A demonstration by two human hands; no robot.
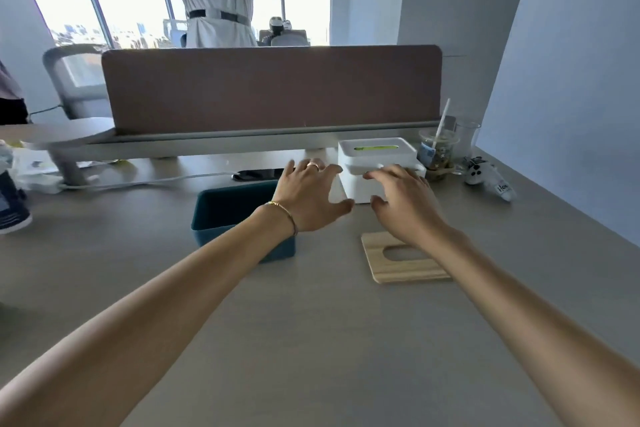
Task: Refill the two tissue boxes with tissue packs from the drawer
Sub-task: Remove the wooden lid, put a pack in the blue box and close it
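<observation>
A white tissue box (pixel 360 184) stands at the back of the desk, its white lid (pixel 375 154) on top with a green strip showing through the slot. A dark teal tissue box (pixel 228 208) sits left of it, open and without a lid; its inside looks dark. A wooden lid with an oval slot (pixel 401 262) lies flat on the desk, in front of the white box. My left hand (pixel 310 199) hovers with spread fingers just left of the white box. My right hand (pixel 403 201) reaches the box's front, fingertips at the lid's edge.
A brown divider panel (pixel 270 90) closes off the desk's back. A glass jar with a straw (pixel 437 152), a clear glass (pixel 467 139) and a small white figure (pixel 485 177) stand right of the white box. A white cable (pixel 145 182) and clutter lie at the left. A person stands behind the divider.
</observation>
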